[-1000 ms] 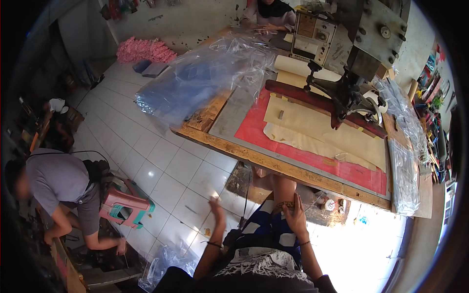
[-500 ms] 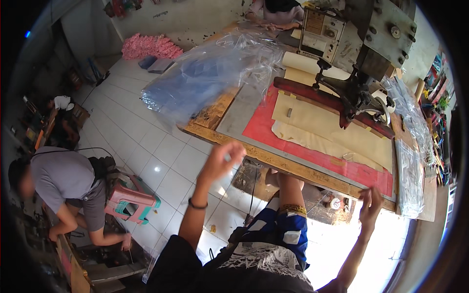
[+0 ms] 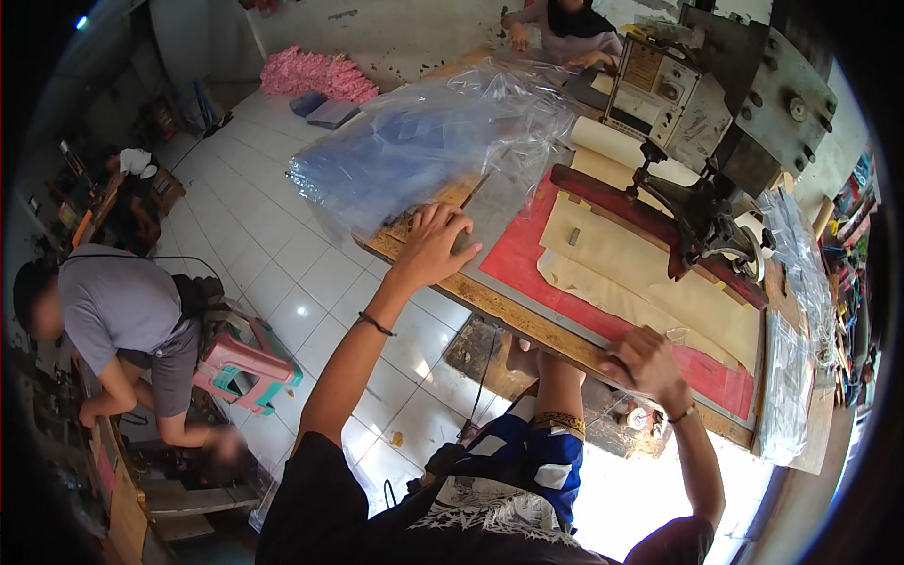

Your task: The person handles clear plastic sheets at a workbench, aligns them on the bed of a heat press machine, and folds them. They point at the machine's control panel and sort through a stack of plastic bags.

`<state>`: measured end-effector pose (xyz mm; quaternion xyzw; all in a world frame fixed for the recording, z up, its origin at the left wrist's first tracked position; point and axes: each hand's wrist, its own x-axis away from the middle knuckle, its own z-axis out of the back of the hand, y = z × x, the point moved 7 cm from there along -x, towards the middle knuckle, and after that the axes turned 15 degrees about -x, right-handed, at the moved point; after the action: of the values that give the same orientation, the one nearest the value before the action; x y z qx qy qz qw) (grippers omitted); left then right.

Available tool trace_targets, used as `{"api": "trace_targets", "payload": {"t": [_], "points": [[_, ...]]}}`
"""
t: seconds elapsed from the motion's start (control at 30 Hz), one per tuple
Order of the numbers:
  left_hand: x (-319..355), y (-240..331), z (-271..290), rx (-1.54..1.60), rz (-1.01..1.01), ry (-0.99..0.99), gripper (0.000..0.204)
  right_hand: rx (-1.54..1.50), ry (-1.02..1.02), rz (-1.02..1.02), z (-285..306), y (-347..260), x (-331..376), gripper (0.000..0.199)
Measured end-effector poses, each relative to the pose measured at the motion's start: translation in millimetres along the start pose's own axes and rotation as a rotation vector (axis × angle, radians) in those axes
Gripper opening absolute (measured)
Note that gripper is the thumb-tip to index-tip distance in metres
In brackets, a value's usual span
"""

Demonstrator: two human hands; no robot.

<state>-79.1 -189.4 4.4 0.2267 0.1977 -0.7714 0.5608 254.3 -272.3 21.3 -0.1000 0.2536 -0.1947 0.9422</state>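
My left hand [image 3: 431, 247] rests at the front left of the worktable, fingers lying over its wooden edge [image 3: 513, 315] near the grey board [image 3: 490, 209], thumb held apart. My right hand [image 3: 648, 363] is bent over the same edge farther right, against the front of the board; its fingers are smeared by motion. Between and beyond my hands, a red sheet [image 3: 513, 247] lies on the board. On it are cream sheets [image 3: 650, 278] with a small grey metal piece [image 3: 573, 236]. A dark red bar [image 3: 612, 193] under the press head [image 3: 791, 104] spans the sheets.
Crumpled clear plastic [image 3: 377, 155] covers the table's left; more plastic [image 3: 791, 377] hangs on the right. A control box [image 3: 650, 89] stands behind. One person [image 3: 132, 301] bends over at left by a pink stool [image 3: 247, 363]; another [image 3: 570, 33] sits beyond the table. A pink heap [image 3: 315, 75] lies by the wall.
Both hands have come down from the air onto the table's front edge, the left upward, the right to the left. The view has shifted slightly. The person at left still bends over.
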Motion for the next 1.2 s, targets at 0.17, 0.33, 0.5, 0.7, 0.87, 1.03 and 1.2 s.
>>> {"api": "trace_targets", "payload": {"t": [0.17,0.33,0.5,0.7,0.87,1.03,1.2], "points": [[-8,-4,-14,0.107,0.048,-0.111,0.029,-0.122,-0.113,0.147,-30,5,-60,0.026],[-2,-15,-8,0.114,0.129,-0.040,0.032,-0.295,0.002,0.214,-39,1,-95,0.028],[-4,-9,-14,0.095,0.092,-0.086,0.037,-0.344,0.049,0.223,-45,-11,-95,0.027],[-8,-13,-5,0.198,0.164,-0.111,0.035,-0.385,0.072,0.265,-37,-15,-99,0.027],[-12,-10,-12,0.107,0.093,-0.175,0.033,-0.239,0.034,0.199,-53,-7,-99,0.031],[-8,-10,-12,0.142,0.110,-0.123,0.033,-0.292,0.052,0.224,-40,-12,-97,0.029],[-9,-8,-15,0.125,0.108,-0.164,0.033,-0.214,-0.025,0.141,-59,0,-96,0.034]]}}
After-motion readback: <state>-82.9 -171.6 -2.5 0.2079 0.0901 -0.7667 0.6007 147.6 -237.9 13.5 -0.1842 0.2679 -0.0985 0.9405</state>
